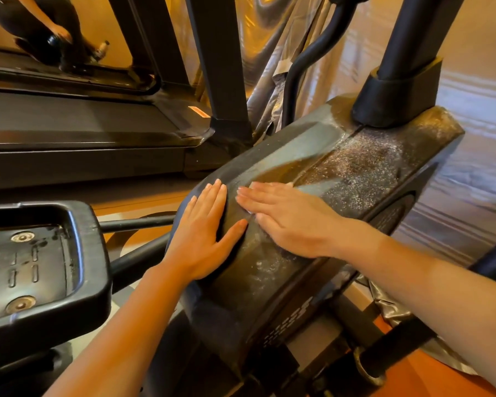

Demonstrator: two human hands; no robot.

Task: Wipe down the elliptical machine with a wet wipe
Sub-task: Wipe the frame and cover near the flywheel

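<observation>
One foot pedal (40, 270) sits leftmost. Two hands lie on the dusty elliptical housing (355, 167): the left hand (204, 239) flat, fingers straight; the right hand (287, 216) flat, pressing a barely visible wet wipe (248, 208) beneath its fingers.

Your left hand (205, 233) and right hand (284, 217) are bare, with no gloves, rings or watch showing. Your forearms are uncovered to the frame's edge. Your fingernails look short, plain and unpainted.
</observation>
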